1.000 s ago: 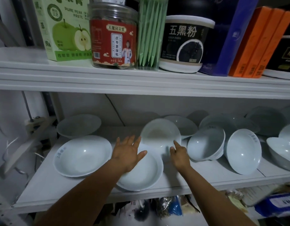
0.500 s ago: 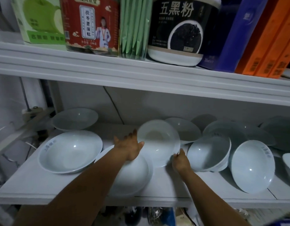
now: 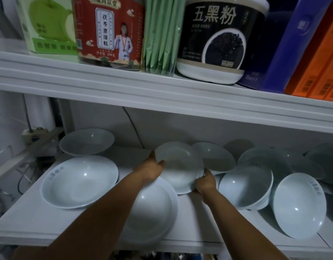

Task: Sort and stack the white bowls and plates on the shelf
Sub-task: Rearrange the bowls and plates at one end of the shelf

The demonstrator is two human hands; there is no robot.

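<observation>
A tilted white bowl (image 3: 179,167) stands in the middle of the lower shelf (image 3: 28,220). My left hand (image 3: 151,168) grips its left rim and my right hand (image 3: 206,182) grips its lower right rim. Below it a wide white bowl (image 3: 152,209) lies flat, partly under my left forearm. A marked white bowl (image 3: 79,182) sits to the left, with another bowl (image 3: 86,141) behind it. To the right, several more white bowls lean on one another, among them a nested pair (image 3: 245,186) and a tilted bowl (image 3: 299,205).
The upper shelf edge (image 3: 162,94) hangs low over the bowls. On it stand a green box (image 3: 47,25), a red jar (image 3: 109,30), a black tub (image 3: 220,40) and orange boxes (image 3: 321,59). A power strip (image 3: 34,133) and cables sit at the left.
Both hands have closed on the tilted middle bowl; the left hand moved from the flat bowl up to its left rim. The camera has come closer.
</observation>
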